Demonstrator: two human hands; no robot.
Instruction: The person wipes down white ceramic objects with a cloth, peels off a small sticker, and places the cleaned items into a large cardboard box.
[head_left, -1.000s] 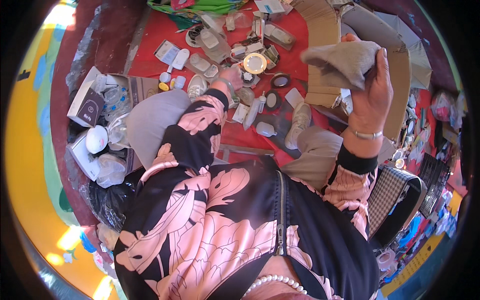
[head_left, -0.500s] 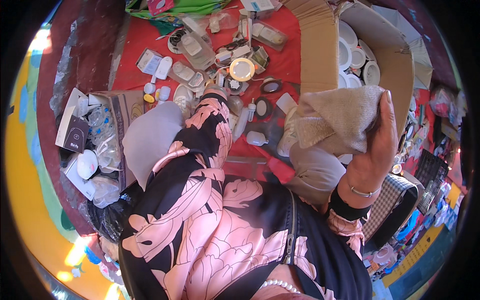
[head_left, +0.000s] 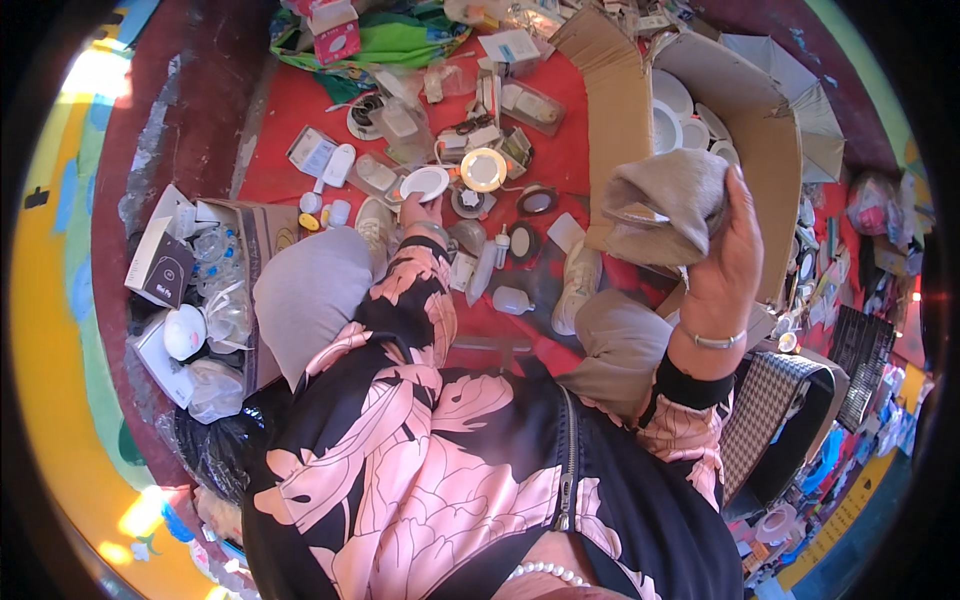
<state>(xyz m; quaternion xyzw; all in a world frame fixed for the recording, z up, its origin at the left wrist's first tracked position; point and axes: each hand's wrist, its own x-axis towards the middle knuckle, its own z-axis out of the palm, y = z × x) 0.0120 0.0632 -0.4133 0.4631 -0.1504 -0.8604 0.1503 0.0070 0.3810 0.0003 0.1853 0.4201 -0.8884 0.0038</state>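
Observation:
In my left hand (head_left: 422, 210) is a round white downlight (head_left: 425, 182), gripped by its near edge over the red cloth. Just to its right a second round downlight (head_left: 484, 169) glows warm yellow-white. My right hand (head_left: 730, 262), raised beside the cardboard box, holds a bunched grey-beige cloth (head_left: 665, 222); the palm side and thumb show, while the other fingers are partly hidden behind it. Near the left hand lie a black-rimmed round lamp (head_left: 537, 200), a clear plastic package (head_left: 376, 175) and a white corded device (head_left: 338, 165).
An open cardboard box (head_left: 618, 130) with several round white lights stands at the right. At the left, another box (head_left: 262, 225) holds plastic-wrapped pieces. A green cloth (head_left: 410, 45) lies at the back, and a white bulb (head_left: 512, 300) rests between my shoes.
My left hand has come up with the white downlight, which was not visible in it before. The right hand and its cloth have shifted slightly left, and the view has tilted.

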